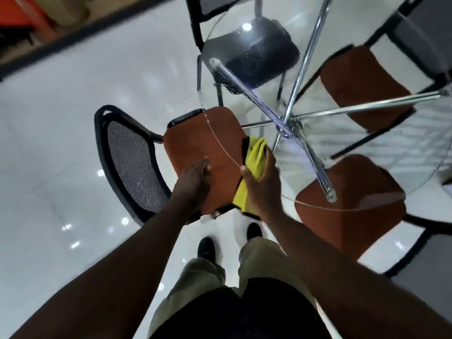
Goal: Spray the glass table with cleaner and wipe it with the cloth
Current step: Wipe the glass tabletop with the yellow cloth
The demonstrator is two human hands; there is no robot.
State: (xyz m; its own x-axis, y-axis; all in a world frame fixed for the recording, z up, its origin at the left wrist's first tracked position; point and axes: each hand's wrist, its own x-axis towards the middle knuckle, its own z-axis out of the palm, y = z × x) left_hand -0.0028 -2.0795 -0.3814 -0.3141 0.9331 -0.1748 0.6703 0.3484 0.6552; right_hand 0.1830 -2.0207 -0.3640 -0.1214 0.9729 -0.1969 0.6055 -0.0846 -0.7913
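Cloth (pixel 254 160), yellow and bunched, lies on the clear round table (pixel 367 143), gripped by right hand (pixel 263 184) fingers; left hand (pixel 195 182) fingers loosely curled, empty.

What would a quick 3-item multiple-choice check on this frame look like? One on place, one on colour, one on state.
1. Where is the cloth?
A. on the floor
B. on the glass table near its edge, under the right hand
C. draped over a chair back

2. What colour is the cloth?
A. yellow
B. blue
C. white

3. What is the left hand doing?
A. squeezing a spray bottle
B. gripping the cloth
C. resting flat over the near chair's orange seat, holding nothing

Answers:
1 B, the right hand presses the cloth on the glass just inside the rim line.
2 A, the fabric shows bright yellow on both sides of the hand.
3 C, the palm faces down with the fingers extended and no object in it; whether it touches the glass is unclear.
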